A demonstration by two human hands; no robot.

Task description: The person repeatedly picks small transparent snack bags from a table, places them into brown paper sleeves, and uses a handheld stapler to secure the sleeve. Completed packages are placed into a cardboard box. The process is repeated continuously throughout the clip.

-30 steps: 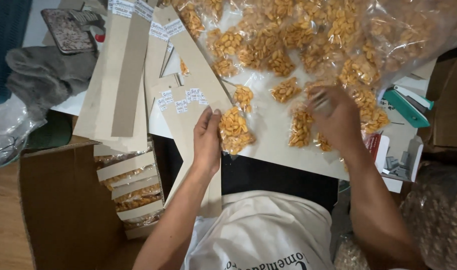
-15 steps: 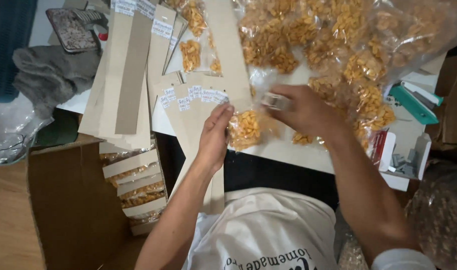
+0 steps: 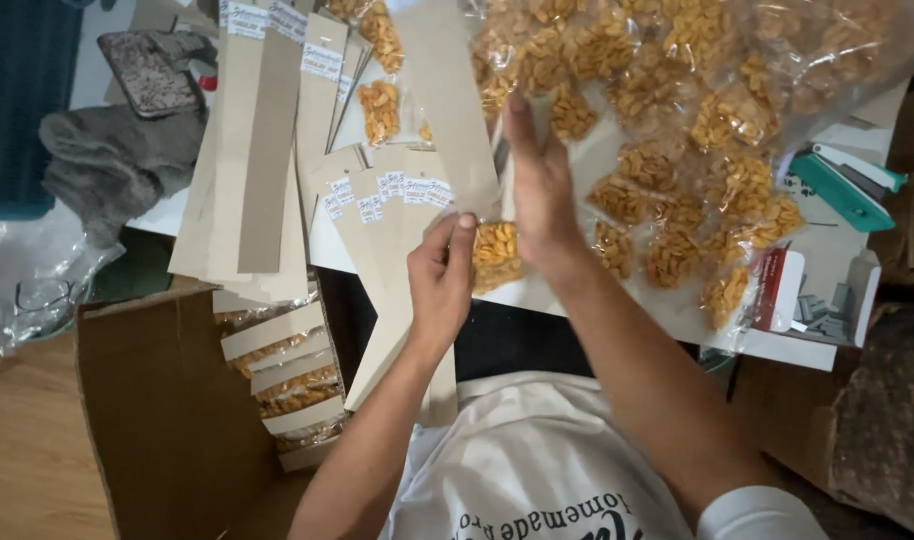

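The left hand [image 3: 439,285] is pinching a small packet of orange snacks [image 3: 497,255] against a cardboard strip [image 3: 402,300]; the right hand [image 3: 539,185] is pressing just above it; a green stapler [image 3: 842,190] is lying nearby.

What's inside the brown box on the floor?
The cardboard box holds strips of card with small bags of golden snacks fixed to them, stacked together. Whatever lies underneath that stack is hidden.

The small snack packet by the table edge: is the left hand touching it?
Touching. The head view shows the left hand's thumb tip pressed against the small snack packet.
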